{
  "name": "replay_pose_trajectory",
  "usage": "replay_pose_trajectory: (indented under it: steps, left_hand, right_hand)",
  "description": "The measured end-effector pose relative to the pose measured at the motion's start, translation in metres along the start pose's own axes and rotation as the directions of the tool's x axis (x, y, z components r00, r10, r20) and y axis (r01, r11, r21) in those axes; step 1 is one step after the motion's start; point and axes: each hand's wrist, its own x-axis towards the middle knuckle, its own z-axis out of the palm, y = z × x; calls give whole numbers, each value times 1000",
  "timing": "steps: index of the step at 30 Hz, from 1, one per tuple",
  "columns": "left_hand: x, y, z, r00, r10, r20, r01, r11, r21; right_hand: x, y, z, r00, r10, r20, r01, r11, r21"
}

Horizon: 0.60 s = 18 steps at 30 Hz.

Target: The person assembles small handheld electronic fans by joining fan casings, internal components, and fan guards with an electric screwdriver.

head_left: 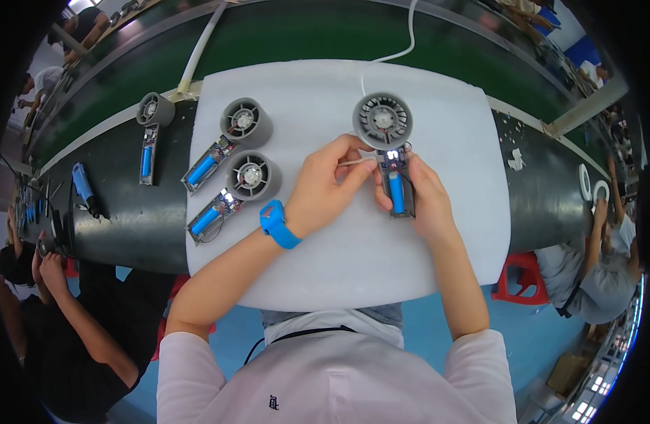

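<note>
A grey handheld fan with a round ducted head lies on the white foam sheet, its handle opened to show a circuit board and a blue battery cell. Round this handle's lower part my right hand is closed. My left hand, with a blue watch at its wrist, pinches the end of a thin white cable against the left side of the board. Small lights glow on the board. Whether the cable end sits in the board is hidden by my fingertips.
Two similar open fans lie on the sheet to the left. Another fan and a blue tool with a black tip are on the dark bench. White tape rolls lie at right. People sit on both sides.
</note>
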Motion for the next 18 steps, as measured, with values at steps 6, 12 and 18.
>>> replay_pose_trajectory:
  steps: [6,12,18]
  left_hand:
    - [-8,10,-4,999,49,7,-48,985,-163]
    - [-9,-2,1,1000,-3,-11,2,1000,-30]
    - [-12,-12,-4,992,122,19,-123,982,141]
  right_hand:
    - [-8,-14,-6,1000,-22,-7,23,980,200]
    - [1,-86,5,420,-305,854,256,943,211]
    - [85,-96,134,916,-279,289,352,904,-243]
